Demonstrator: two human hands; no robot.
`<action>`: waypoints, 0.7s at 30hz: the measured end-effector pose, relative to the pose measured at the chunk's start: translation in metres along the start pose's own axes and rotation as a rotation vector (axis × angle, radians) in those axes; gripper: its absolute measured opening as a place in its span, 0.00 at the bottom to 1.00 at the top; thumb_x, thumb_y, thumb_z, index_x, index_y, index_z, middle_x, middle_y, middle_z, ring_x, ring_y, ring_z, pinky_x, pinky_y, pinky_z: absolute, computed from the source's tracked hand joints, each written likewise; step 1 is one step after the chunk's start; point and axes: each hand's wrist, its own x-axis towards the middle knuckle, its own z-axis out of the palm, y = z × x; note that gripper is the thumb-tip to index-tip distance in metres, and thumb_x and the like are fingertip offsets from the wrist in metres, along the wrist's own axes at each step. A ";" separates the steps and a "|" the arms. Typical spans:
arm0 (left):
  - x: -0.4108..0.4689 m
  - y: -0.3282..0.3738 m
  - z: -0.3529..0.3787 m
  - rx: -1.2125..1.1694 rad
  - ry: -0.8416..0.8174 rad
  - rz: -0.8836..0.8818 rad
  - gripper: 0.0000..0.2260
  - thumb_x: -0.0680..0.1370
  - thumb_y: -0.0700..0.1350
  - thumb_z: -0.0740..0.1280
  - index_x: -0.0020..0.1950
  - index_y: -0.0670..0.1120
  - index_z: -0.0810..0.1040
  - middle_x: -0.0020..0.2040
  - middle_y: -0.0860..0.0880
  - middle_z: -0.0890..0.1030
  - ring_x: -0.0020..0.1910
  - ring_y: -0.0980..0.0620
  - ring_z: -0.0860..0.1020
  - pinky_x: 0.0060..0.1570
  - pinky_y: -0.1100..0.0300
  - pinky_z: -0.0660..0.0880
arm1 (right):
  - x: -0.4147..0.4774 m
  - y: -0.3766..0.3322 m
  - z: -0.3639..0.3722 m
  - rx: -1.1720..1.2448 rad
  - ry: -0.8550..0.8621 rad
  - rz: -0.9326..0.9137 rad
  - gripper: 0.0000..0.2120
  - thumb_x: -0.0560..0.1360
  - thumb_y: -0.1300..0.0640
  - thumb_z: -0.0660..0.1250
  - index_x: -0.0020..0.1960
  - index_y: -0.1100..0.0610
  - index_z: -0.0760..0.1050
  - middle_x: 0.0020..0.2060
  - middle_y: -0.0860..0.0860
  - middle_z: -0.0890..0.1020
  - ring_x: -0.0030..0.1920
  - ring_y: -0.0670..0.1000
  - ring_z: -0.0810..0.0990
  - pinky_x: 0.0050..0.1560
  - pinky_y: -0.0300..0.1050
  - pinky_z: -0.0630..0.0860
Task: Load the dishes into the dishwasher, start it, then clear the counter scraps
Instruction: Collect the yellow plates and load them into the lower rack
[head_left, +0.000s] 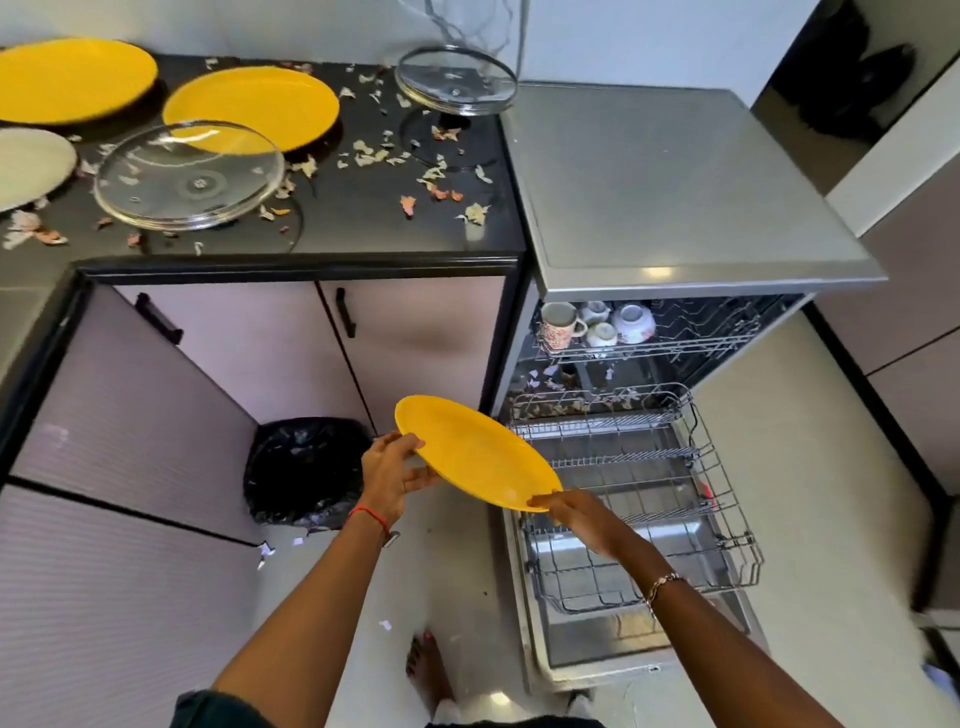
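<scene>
You've got both hands on the yellow plate (472, 452). Your left hand (389, 475) has its grip clamped on the left rim, thumb on top and fingers underneath. Your right hand (582, 519) pinches the near right edge, grip closed on the rim. The plate is up in the air and tilted, with its right end over the front-left corner of the lower rack (649, 493). That rack is pulled out over the open door of the dishwasher (675, 182).

Down to your left, a black bin bag (304, 473) sits on the floor against the cabinet.

Further in, the upper rack (701, 338) carries a patterned mug (558, 325), with a white bowl (634, 322) upside down just beside it.

Beyond that, on the dark surface (363, 218), there's a second yellow plate (254, 104), a third yellow plate (72, 78) and a white plate (28, 166) at the left edge. A large glass lid (189, 176) overlaps the second plate's rim. A smaller glass lid (457, 80) sits near the dishwasher, and scraps (436, 182) are scattered all around them.
</scene>
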 end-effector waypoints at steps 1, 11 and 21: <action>-0.001 -0.003 0.009 0.009 0.000 -0.005 0.13 0.76 0.35 0.65 0.60 0.36 0.72 0.53 0.39 0.77 0.38 0.37 0.79 0.29 0.54 0.80 | -0.002 0.006 -0.003 -0.004 -0.007 0.005 0.14 0.79 0.59 0.59 0.62 0.51 0.75 0.58 0.58 0.78 0.50 0.51 0.77 0.50 0.42 0.70; 0.007 -0.064 0.135 0.115 0.048 -0.065 0.09 0.75 0.37 0.67 0.54 0.38 0.75 0.52 0.39 0.77 0.35 0.38 0.80 0.29 0.54 0.80 | -0.009 0.085 -0.051 -0.206 0.112 -0.163 0.21 0.78 0.59 0.63 0.70 0.53 0.68 0.67 0.54 0.72 0.64 0.55 0.73 0.62 0.43 0.68; 0.029 -0.138 0.245 0.084 0.090 -0.069 0.17 0.76 0.39 0.68 0.64 0.42 0.70 0.56 0.40 0.78 0.36 0.40 0.80 0.29 0.56 0.80 | 0.027 0.192 -0.114 -0.283 0.137 -0.243 0.20 0.79 0.65 0.57 0.70 0.55 0.68 0.61 0.58 0.78 0.56 0.58 0.77 0.55 0.47 0.70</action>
